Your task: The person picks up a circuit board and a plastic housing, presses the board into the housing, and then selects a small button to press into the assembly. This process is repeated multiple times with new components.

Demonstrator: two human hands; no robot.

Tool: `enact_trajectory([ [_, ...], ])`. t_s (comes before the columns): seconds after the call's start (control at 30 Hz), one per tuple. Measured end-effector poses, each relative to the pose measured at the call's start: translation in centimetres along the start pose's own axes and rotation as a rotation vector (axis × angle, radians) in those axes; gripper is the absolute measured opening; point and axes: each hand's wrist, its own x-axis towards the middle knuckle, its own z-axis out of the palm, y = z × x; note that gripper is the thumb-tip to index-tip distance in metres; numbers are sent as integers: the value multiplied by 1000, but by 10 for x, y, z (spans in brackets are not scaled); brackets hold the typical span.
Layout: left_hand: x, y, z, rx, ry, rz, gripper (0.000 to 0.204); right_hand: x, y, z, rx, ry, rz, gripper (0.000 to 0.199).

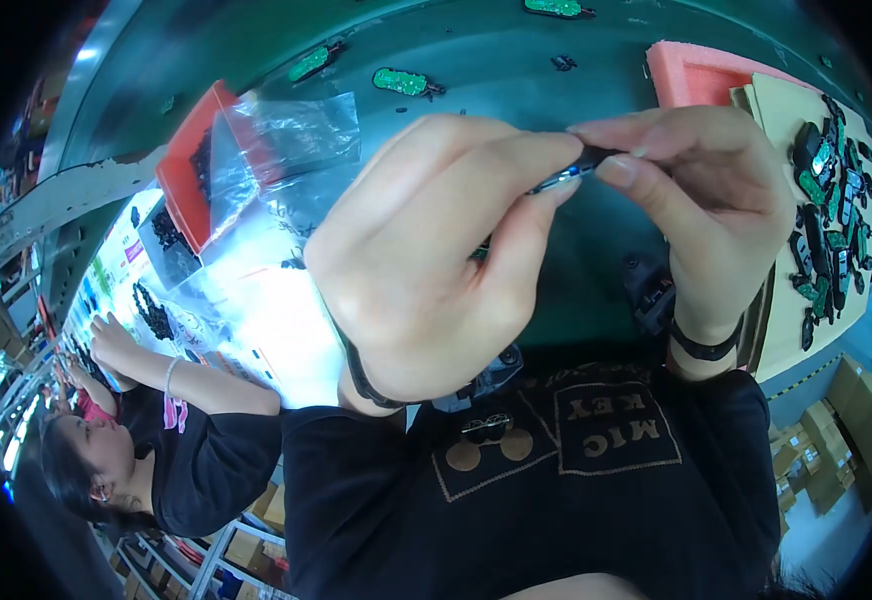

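My left hand (426, 260) and my right hand (721, 195) meet above the middle of the green bench. Between their fingertips is a small black casing (593, 157) with a shiny, bluish face, pinched from both sides. Fingers cover most of it, so its full shape is hidden. A sliver of something green shows under the curled fingers of my left hand, too covered to make out. Beyond my hands lie several green circuit boards, among them a long one (401, 82) with a black end and another (313, 63) to its left.
A tan board (771, 345) on the right bears several black and green parts, beside pink foam (678, 78). Left stand a red bin (181, 195) and clear plastic bag (311, 135). A co-worker's hand (114, 343) is at the bench's left. Cardboard boxes (831, 455) stand lower right.
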Motion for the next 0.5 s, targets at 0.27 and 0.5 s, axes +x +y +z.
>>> enact_trajectory([
  [0.27,5,-7,3,-355,-36,-336,28,-2,-1,-13,56,21,326,20],
  [0.5,17,-23,5,-530,-106,-543,20,4,14,-22,223,0,342,28],
])
